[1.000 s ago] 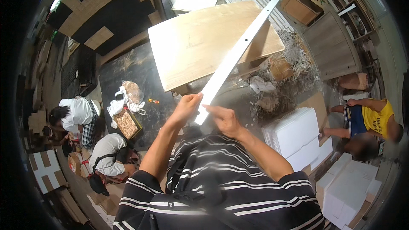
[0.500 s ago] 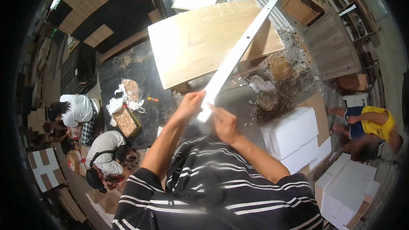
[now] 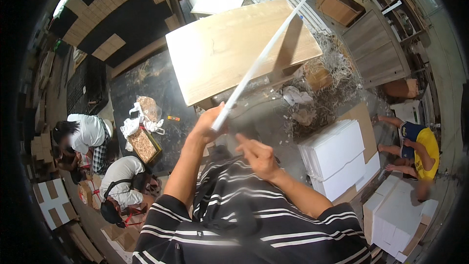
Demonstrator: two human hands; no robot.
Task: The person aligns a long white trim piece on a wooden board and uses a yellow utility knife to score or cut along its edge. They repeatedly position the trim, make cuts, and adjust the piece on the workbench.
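A long, narrow white panel (image 3: 264, 58) slants up to the right over the wooden tabletop (image 3: 220, 54) and shows as a thin edge. My left hand (image 3: 209, 123) grips its lower end. My right hand (image 3: 257, 155) hovers a little below and right of that end, holding nothing, fingers loosely apart and one pointing toward the panel. My striped shirt (image 3: 254, 225) fills the lower middle of the view.
Stacks of flat white boxes (image 3: 337, 154) stand to the right, with more (image 3: 398, 215) further down. A shredded-paper heap (image 3: 332, 80) lies beside the table. Two people crouch at left (image 3: 88, 134) (image 3: 124, 186) near a small crate (image 3: 144, 143). A person in yellow (image 3: 420, 149) sits at right.
My right hand has let go of the panel and dropped down to the right. The panel has turned from its broad face to nearly edge-on, still held by my left hand.
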